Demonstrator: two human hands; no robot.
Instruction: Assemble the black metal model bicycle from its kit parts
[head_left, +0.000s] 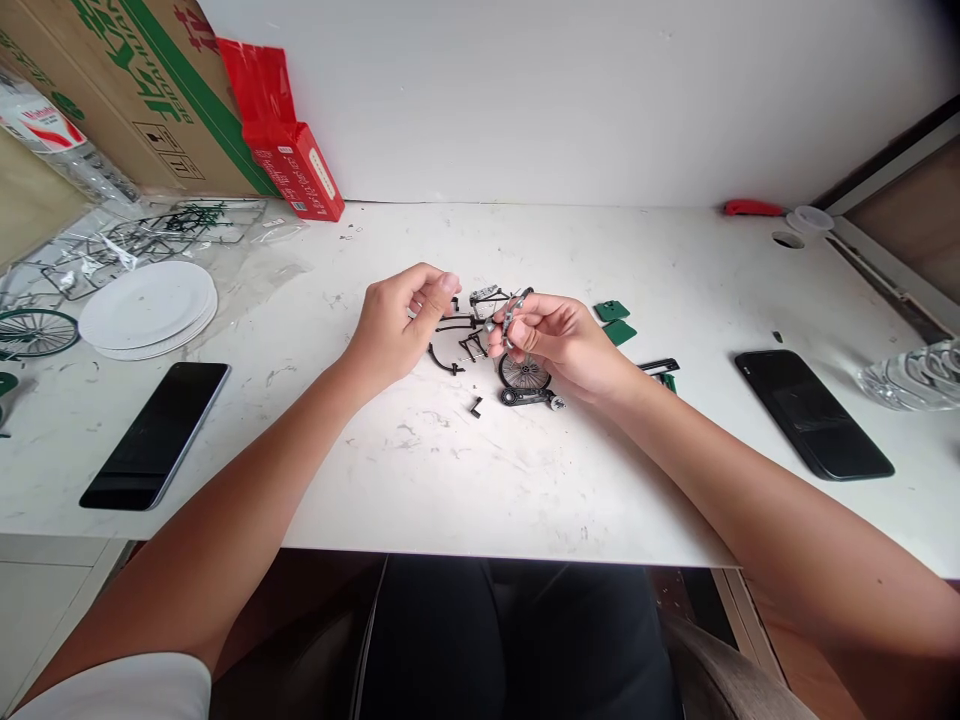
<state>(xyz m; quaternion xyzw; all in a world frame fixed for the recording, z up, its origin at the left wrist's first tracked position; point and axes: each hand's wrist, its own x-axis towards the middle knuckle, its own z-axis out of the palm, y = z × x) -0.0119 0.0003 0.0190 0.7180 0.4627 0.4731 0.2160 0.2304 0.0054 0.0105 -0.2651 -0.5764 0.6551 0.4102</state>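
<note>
- Dark handlebar-like part (510,318), small and curved with greyish bits, is up in the right hand (536,335), above the middle of the counter (450,480).
- The fingers of that hand are pinched around it, thumb against fingertips.
- The left hand (401,318) is just beside it, with a gap between the two hands; its fingers are curled in towards the thumb, and I cannot tell whether they grip anything.
- Below the right hand lies a spoked wheel (523,374), partly covered by the fingers, with a black arm-shaped part (529,397) just in front of it.
- Between the hands, a curved black strip (441,362) lies on the counter; a small black L-shaped piece (476,407) is nearer the front edge.
- Green flat pieces (618,331) lie beyond the right wrist.
- A phone (156,435) lies on the left, near stacked white plates (150,305); another phone (814,412) lies well off to the right, near a clear bottle (911,376).
- A red box (300,178) stands at the back left, against a cardboard box (161,95).
</note>
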